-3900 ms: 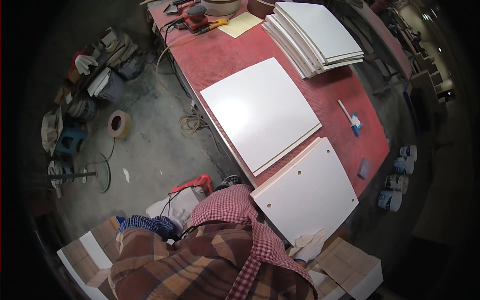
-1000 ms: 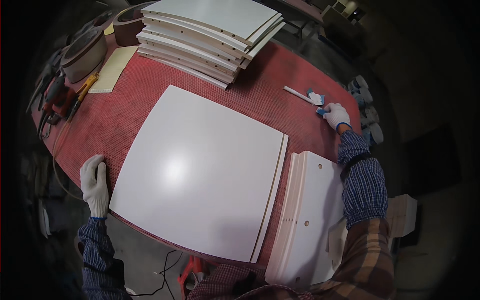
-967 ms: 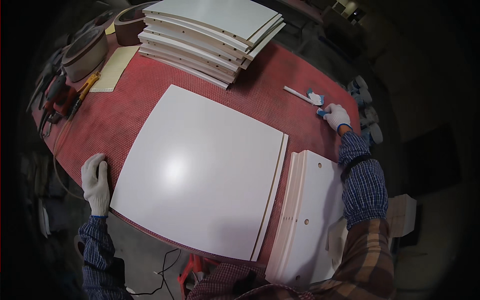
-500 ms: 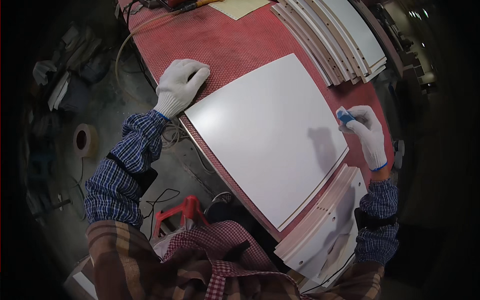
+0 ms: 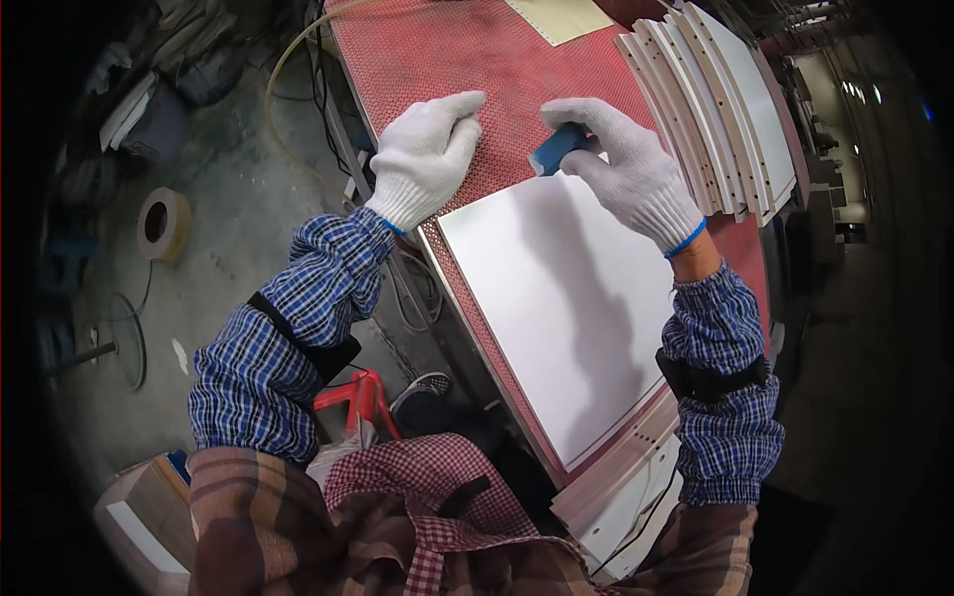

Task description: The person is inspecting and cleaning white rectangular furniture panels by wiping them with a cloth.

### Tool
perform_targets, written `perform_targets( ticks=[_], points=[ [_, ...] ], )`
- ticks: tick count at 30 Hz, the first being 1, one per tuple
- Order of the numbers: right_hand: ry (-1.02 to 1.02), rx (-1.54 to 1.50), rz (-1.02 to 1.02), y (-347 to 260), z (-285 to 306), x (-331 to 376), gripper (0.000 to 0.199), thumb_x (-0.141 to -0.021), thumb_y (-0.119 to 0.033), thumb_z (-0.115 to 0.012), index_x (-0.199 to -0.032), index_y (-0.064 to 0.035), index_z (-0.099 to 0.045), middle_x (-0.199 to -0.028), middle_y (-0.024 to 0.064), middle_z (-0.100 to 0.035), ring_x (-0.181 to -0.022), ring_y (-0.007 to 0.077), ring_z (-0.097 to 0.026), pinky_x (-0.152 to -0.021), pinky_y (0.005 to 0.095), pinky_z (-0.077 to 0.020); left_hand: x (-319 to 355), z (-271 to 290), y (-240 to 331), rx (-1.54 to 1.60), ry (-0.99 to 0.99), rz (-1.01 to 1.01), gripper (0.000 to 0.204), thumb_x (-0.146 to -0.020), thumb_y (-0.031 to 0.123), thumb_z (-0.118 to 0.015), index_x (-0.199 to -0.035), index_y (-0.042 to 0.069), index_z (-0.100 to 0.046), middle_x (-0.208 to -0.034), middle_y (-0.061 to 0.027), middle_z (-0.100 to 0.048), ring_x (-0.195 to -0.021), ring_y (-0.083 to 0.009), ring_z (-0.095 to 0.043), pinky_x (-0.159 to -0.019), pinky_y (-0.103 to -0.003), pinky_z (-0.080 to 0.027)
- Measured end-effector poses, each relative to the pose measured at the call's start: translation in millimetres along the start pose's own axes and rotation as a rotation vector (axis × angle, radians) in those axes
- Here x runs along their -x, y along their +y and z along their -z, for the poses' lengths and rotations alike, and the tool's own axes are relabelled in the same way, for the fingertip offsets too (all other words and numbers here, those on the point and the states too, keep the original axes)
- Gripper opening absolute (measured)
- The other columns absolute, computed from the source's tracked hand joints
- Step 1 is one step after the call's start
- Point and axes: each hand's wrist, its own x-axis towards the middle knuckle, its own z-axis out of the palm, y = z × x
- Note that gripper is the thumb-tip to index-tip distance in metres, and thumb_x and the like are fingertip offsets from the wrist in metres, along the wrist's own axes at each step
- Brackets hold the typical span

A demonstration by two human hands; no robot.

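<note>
A white flat panel (image 5: pixel 556 328) lies on the red textured mat of the table. My right hand (image 5: pixel 636 164), in a white knit glove, pinches a small blue block (image 5: pixel 558 149) between thumb and fingers at the panel's far edge. Whether the block touches the edge I cannot tell. My left hand (image 5: pixel 427 154), also gloved, is over the mat just past the panel's far left corner. Its fingers are curled together, and nothing shows in them. The shadow of my right arm falls across the panel.
Several stacked white panels (image 5: pixel 711 109) with drilled wooden edges stand at the far right. More drilled pieces (image 5: pixel 626 477) lie at the near right. Yellowish paper (image 5: pixel 561 18) is at the back. On the floor to the left are a tape roll (image 5: pixel 164 224) and a red stool (image 5: pixel 363 397).
My right hand has carried the blue block from the panel's right side to its far edge, nearer my left hand. My view has shifted, and the left hand remains by the far left corner.
</note>
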Motion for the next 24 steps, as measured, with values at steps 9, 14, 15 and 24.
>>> perform_targets(
  ticks=[9,14,15,24],
  points=[
    [-0.06,0.298,0.181,-10,-18,-19,0.037,-0.096,-0.001,-0.061,-0.131,-0.0129,-0.062,-0.117,0.0113,-0.068,-0.102,0.0288,-0.071,-0.092,0.038,-0.0593,-1,-4,-9,-0.047,0.057,-0.06,0.03,-0.099,0.016,-0.06,-0.122,-0.002,-0.07,-0.105,-0.0205,-0.074,-0.098,-0.0309,-0.072,-0.088,-0.038,-0.057],
    [-0.11,0.405,0.196,-3,-29,-21,0.04,-0.092,0.001,-0.062,-0.129,-0.0134,-0.063,-0.12,0.0121,-0.068,-0.11,0.0325,-0.066,-0.096,0.0406,-0.0574,-2,-6,-6,-0.035,0.075,-0.046,0.031,-0.098,0.018,-0.061,-0.122,0.0,-0.07,-0.102,-0.0179,-0.074,-0.096,-0.0317,-0.071,-0.087,-0.041,-0.056],
    [-0.11,0.401,0.198,-5,-31,-23,0.04,-0.092,0.001,-0.062,-0.129,-0.0134,-0.063,-0.12,0.0121,-0.068,-0.11,0.0325,-0.066,-0.096,0.0406,-0.0574,-1,-4,-4,-0.039,0.067,-0.036,0.031,-0.099,0.016,-0.062,-0.123,-0.002,-0.069,-0.103,-0.0191,-0.074,-0.094,-0.0305,-0.072,-0.086,-0.039,-0.057],
    [-0.179,0.542,0.274,-1,-38,-30,0.041,-0.089,0.002,-0.063,-0.127,-0.0145,-0.064,-0.123,0.0116,-0.067,-0.114,0.0328,-0.064,-0.099,0.0422,-0.0556,-1,-4,-7,-0.041,0.073,-0.019,0.032,-0.1,0.017,-0.062,-0.126,-0.001,-0.068,-0.104,-0.0187,-0.074,-0.095,-0.0298,-0.072,-0.087,-0.039,-0.057]
  ],
)
